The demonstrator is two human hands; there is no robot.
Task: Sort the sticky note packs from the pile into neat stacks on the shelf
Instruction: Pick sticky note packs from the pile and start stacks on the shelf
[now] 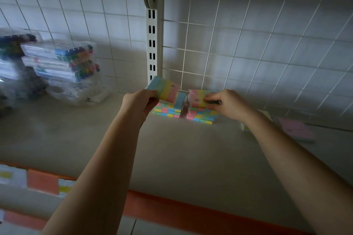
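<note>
Now holding one sticky note pack [163, 89] in the left hand [141, 103], up and tilted, just above the left stack [168, 111]. Right hand [227, 104] pinching another pack [198, 98] flat on the right stack [202, 115], long side left-to-right. Both stacks far back on the pale shelf [172, 154], by the wire grid wall [248, 44].

blurred marker cases [57, 66] cut off at left edge; pink pad [296, 129] smeared, half hidden behind right forearm [286, 149].
</note>
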